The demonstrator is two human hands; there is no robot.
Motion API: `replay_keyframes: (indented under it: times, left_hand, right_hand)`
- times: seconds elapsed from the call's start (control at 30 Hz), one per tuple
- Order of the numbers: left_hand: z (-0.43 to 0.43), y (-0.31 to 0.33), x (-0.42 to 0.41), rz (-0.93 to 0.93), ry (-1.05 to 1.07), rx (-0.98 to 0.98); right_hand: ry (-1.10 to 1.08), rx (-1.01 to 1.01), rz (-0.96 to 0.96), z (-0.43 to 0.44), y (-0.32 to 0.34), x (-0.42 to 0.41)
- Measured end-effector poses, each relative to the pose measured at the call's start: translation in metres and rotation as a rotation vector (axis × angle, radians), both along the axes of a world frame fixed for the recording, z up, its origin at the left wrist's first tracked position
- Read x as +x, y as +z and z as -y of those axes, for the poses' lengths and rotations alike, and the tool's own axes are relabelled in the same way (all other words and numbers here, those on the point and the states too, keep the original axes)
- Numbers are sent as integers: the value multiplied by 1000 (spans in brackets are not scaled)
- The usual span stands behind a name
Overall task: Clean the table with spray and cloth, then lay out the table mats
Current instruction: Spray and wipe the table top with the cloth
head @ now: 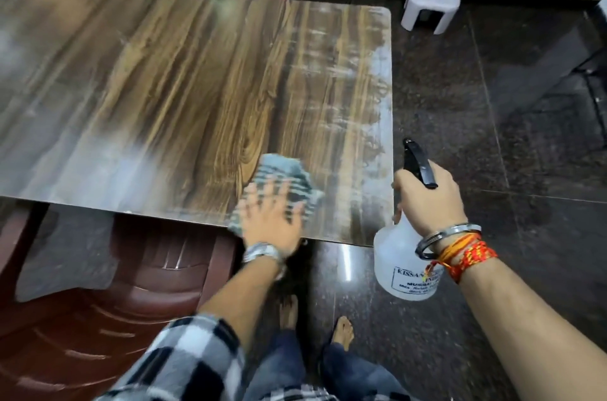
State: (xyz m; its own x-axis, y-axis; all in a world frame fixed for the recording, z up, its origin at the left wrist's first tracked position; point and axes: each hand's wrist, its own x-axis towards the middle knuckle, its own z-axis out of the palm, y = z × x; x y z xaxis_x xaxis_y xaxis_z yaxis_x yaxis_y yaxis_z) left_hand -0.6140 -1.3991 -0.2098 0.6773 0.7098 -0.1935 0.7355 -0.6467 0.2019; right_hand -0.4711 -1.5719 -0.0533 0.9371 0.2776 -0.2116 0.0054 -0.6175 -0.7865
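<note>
My left fingers (267,195) lie flat on the cloth (282,170); my right fingers (398,185) clamp the spray bottle (400,256). The table (164,88) looks half-wiped, mats unlaid.

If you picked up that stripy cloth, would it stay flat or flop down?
Probably flop: the cloth lies crumpled under the left hand, so it looks soft. It likely slides easily too, since the table looks smooth and glossy.

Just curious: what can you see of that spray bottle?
The bottle has a translucent white plastic body, a black trigger head and a label printed in blue, partly hidden by the wrist. The right hand grips its neck, holding it tilted in the air just right of the table, nozzle pointing away from the person.
</note>
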Motion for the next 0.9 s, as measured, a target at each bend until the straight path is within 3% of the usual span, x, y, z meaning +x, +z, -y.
replay_keyframes:
  times: [0.1,0.17,0.5,0.67,0.9]
  left_hand:
    - [-46,5,-34,-64,337,-46]
    - [-43,10,-29,-71,393,-42]
    - [91,17,97,-64,-384,-62]
    - [95,6,105,20,-325,-67]
    - [74,-6,155,80,-260,4]
  right_hand:
    - [-8,35,-7,2,-1,-2]
    - [-11,46,-7,6,-1,-1]
    - [92,-105,-89,1,-13,40]
    - [97,-252,-153,-12,-29,75]
    - [111,-262,-200,-41,-43,121]
